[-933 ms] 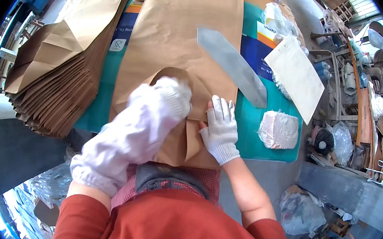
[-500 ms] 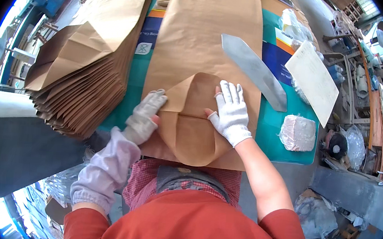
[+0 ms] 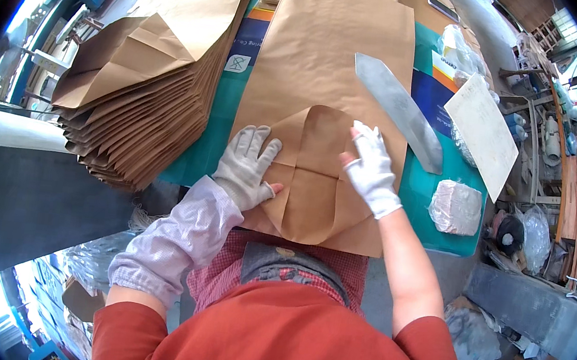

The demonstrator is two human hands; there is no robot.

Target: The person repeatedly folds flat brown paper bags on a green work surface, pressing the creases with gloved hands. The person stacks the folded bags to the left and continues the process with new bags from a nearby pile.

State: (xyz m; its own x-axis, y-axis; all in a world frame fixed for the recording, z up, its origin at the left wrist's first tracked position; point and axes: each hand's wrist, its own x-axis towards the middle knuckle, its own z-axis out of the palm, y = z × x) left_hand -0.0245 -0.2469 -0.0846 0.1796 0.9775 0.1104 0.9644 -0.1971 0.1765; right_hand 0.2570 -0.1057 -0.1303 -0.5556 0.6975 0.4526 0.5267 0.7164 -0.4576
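Pressing hands: both gloved hands now lie flat on the folded bottom of the brown paper bag at the centre of the frame.
Change at left: half a second ago the left hand touched only the left edge of the fold with its fingertips; now its palm has settled onto the left flap, fingers spread wide and gripping nothing.
Change at right: the right hand has slid a little lower and right along the right flap; its fingers are stretched out flat, holding nothing.
Meaning: the folded flaps seem to be in place and are being smoothed down, so I judge the bottom fold nearly finished.
Stack at left: tall pile of finished brown paper bags, folded ends showing, fills the upper left and sits just beside the bag in hand.
Bag in hand: long flat brown sheet running from top centre down to the person's body, its near end folded into a hexagon-like bottom with diagonal creases and a centre seam between the two hands; the paper looks smooth and untorn.
Table: teal-covered work surface under the bag.
Blade at right: long grey metal blade-shaped tool lies just right of the bag, near the right hand but apart from it.
Further right: pale rectangular board and a whitish wrapped lump in the right middle.
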